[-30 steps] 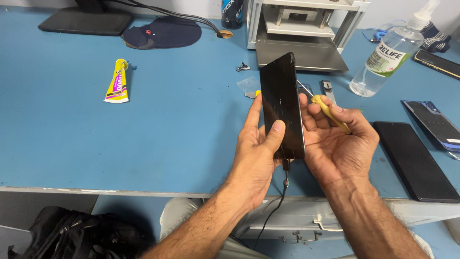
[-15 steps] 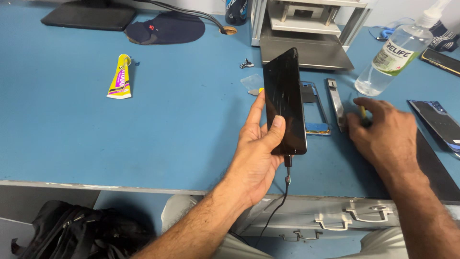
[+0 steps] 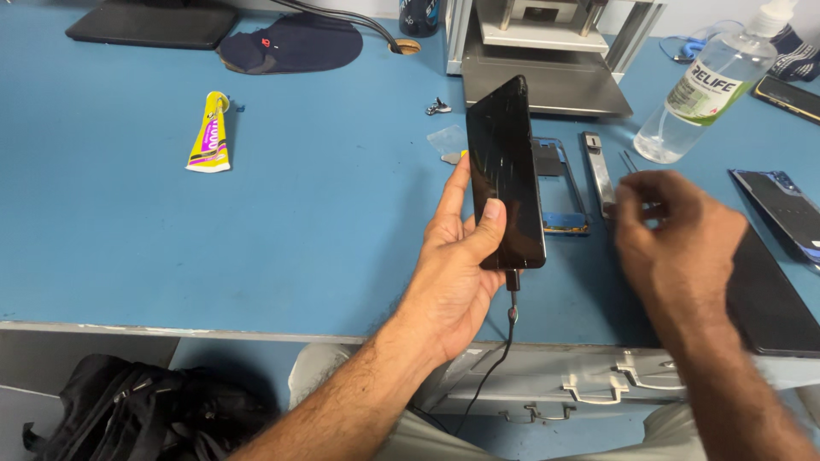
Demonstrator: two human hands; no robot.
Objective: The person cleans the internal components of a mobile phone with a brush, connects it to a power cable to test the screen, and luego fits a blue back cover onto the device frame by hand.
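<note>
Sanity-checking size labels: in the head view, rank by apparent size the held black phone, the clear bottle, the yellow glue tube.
1. Black phone, in the left hand; it is nearest the camera, so its lead may be inflated.
2. Clear bottle, partly cut off at the top.
3. Yellow glue tube, clearly smallest.

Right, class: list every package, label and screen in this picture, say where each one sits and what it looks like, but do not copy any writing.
Phone: dark blank screen, upright in the left hand, cable plugged below.
Tube: yellow and pink, flat, left on the blue table.
Bottle: clear, white label with green and red print, far right.
Black slab: flat beside the right hand.
Dark blue glossy panel: right edge.
</note>
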